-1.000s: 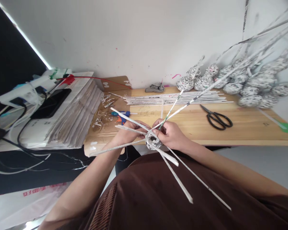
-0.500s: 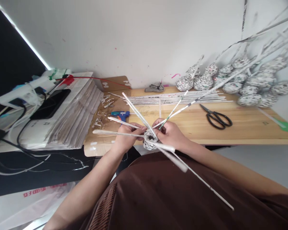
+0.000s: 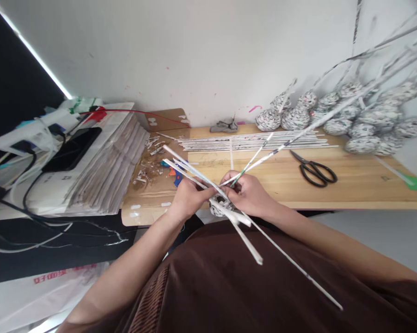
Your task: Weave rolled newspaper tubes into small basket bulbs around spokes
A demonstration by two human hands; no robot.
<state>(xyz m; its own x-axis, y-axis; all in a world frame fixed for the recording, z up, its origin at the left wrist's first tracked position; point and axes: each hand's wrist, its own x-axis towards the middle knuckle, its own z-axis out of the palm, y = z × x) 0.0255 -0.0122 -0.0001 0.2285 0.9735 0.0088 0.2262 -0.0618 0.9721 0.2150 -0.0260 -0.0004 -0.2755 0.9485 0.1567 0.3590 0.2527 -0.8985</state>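
Two pinches, thumb against fingers, hold paper strips (image 3: 247, 242): left hand (image 3: 190, 199) on one side, right hand (image 3: 249, 195) at a crossing; should either slip, the small woven piece (image 3: 215, 211) (just beyond the front edge of the desk (image 3: 350, 205)) could work loose

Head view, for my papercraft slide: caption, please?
Left hand and right hand hold a small woven piece and its rolled-paper sticks; black-handled scissors lie on the wooden tabletop.

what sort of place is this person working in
Probably a small craft workspace: rolled paper sticks lie side by side on the wooden table, near black-handled scissors and a cluster of gourd-shaped woven paper pieces.
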